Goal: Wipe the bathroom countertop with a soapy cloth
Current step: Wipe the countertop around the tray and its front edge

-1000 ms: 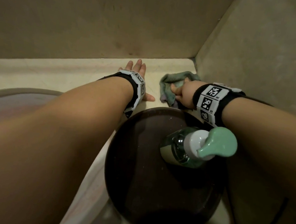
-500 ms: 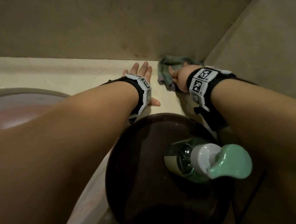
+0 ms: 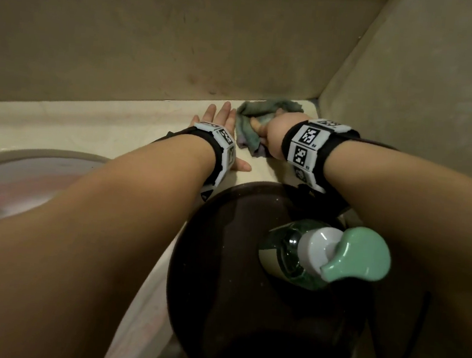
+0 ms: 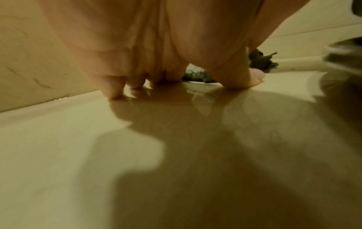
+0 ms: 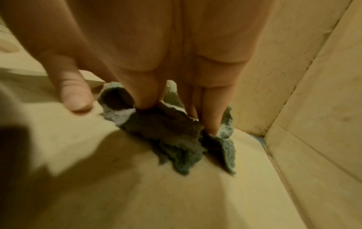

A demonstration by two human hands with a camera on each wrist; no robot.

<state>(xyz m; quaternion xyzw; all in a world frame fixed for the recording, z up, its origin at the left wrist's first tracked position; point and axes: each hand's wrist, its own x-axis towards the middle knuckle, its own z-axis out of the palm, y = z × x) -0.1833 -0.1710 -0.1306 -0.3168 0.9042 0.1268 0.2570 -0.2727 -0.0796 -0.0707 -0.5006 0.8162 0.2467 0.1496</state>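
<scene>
A crumpled grey-green cloth [image 3: 268,108] lies on the cream countertop [image 3: 102,132] near the back right corner, close to the back wall. My right hand [image 3: 275,130] presses down on it. In the right wrist view the fingers [image 5: 145,96] dig straight down into the cloth [image 5: 166,131], and the thumb rests on the bare countertop [image 5: 137,193] beside it. My left hand [image 3: 220,119] lies flat on the counter just left of the cloth, fingers spread. In the left wrist view the left hand [image 4: 172,69] has its fingertips on the wet countertop [image 4: 58,155], with the cloth [image 4: 260,60] behind the thumb.
A dark round bowl [image 3: 220,264] sits on the counter under my right forearm, with a green-topped soap pump bottle [image 3: 323,255] standing in it. The sink basin [image 3: 25,174] is at the left. The back wall [image 3: 156,39] and right wall [image 3: 427,97] meet behind the cloth.
My right hand has pushed the cloth away from the bowl toward the back wall, then slightly left toward the left hand. The left hand has stayed flat in place.
</scene>
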